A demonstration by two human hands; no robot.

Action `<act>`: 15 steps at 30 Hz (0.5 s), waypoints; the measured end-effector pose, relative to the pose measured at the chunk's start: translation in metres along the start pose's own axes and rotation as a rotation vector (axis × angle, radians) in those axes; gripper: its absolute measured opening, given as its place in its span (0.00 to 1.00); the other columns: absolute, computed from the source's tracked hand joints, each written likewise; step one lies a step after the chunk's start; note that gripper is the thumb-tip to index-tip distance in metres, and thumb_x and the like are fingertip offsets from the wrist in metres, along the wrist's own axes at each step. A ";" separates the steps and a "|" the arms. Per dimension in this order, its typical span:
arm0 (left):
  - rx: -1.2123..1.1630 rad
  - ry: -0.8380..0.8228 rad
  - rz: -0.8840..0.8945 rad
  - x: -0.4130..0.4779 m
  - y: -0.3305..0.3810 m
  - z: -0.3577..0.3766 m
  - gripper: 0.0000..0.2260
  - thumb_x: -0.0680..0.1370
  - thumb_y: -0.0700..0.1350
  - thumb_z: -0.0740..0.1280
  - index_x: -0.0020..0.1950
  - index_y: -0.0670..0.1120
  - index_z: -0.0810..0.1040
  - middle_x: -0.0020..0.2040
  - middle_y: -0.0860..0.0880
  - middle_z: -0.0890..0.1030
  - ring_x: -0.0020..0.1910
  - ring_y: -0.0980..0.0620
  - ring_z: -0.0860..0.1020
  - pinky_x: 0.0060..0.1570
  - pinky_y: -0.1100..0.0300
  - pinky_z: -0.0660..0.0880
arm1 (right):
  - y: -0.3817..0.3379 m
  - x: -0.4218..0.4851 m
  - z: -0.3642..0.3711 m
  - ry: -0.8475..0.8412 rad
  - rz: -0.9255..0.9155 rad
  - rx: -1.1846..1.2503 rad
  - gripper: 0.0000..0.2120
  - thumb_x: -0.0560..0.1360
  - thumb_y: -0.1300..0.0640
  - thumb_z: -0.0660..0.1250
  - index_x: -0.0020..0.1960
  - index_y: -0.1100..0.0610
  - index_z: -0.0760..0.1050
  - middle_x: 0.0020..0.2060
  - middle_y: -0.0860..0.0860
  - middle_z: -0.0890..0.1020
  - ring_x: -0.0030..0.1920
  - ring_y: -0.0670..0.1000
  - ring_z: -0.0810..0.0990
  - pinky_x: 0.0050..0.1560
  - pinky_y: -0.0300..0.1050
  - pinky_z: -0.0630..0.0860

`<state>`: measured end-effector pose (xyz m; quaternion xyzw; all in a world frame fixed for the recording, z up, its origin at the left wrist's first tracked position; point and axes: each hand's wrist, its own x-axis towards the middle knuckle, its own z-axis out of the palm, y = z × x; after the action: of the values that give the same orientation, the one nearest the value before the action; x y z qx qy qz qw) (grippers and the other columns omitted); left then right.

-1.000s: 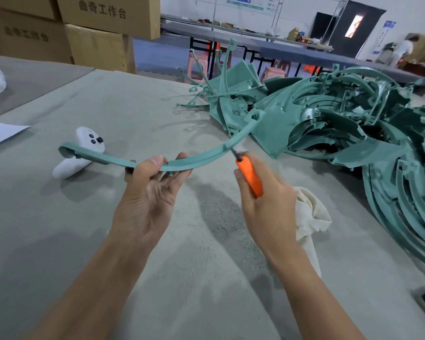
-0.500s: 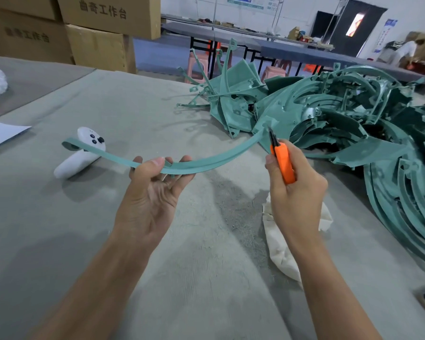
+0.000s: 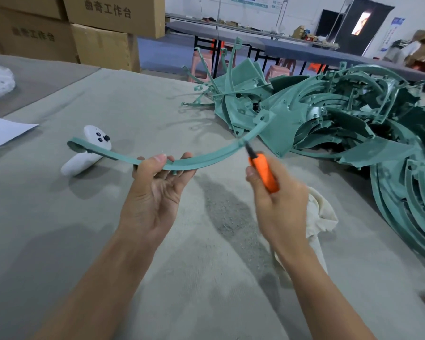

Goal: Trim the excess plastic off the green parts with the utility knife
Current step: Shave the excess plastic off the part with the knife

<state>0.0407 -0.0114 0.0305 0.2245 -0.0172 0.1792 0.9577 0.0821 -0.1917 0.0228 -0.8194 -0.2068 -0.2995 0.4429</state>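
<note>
Grey felt-like cloth covers the wide table (image 3: 59, 229), with cardboard boxes (image 3: 103, 45) stacked at its far left corner and a big pile of green parts (image 3: 341, 123) lying at the right side. Above the table, in the air, one curved green strip (image 3: 214, 155) is held by the left hand (image 3: 155, 197): the palm faces up, the thumb presses on top and the fingers curl under the strip near its middle.

The right hand (image 3: 277, 207) has its fingers wrapped around the orange handle of the utility knife (image 3: 264, 173), and the dark blade tip touches the lower edge of the strip. The long axis of the strip goes from left to right, and its right end rises toward the pile. The blade meets it to the right of the left hand's fingers, apart from them (this is the important point). I judge that a cut pushed along the edge toward the right end would go away from the holding fingers, so it looks the safer direction.

A white controller (image 3: 88, 153) lies under the left end, and a cloth (image 3: 322, 217) lies behind the right wrist.
</note>
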 end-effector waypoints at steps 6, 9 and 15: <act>-0.028 0.023 -0.008 -0.002 -0.004 0.003 0.10 0.61 0.38 0.73 0.33 0.45 0.73 0.41 0.45 0.74 0.44 0.46 0.84 0.44 0.55 0.81 | -0.006 -0.006 0.005 0.013 -0.039 -0.051 0.10 0.80 0.54 0.66 0.59 0.55 0.78 0.32 0.45 0.76 0.27 0.43 0.70 0.29 0.46 0.68; 0.002 0.015 0.001 -0.003 -0.001 0.002 0.08 0.67 0.38 0.71 0.28 0.45 0.76 0.38 0.48 0.79 0.45 0.48 0.84 0.46 0.56 0.81 | -0.022 -0.023 0.018 -0.088 -0.145 -0.084 0.13 0.81 0.52 0.64 0.62 0.55 0.76 0.34 0.46 0.77 0.29 0.46 0.73 0.29 0.48 0.72; 0.021 0.022 0.016 -0.001 -0.001 0.003 0.09 0.67 0.37 0.70 0.29 0.46 0.75 0.35 0.48 0.79 0.43 0.48 0.84 0.45 0.55 0.81 | -0.016 -0.013 0.012 -0.056 -0.102 -0.060 0.11 0.80 0.54 0.66 0.60 0.56 0.79 0.32 0.42 0.74 0.27 0.41 0.69 0.30 0.36 0.66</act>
<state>0.0401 -0.0141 0.0329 0.2324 -0.0064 0.1895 0.9540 0.0667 -0.1744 0.0190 -0.8287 -0.2517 -0.3048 0.3963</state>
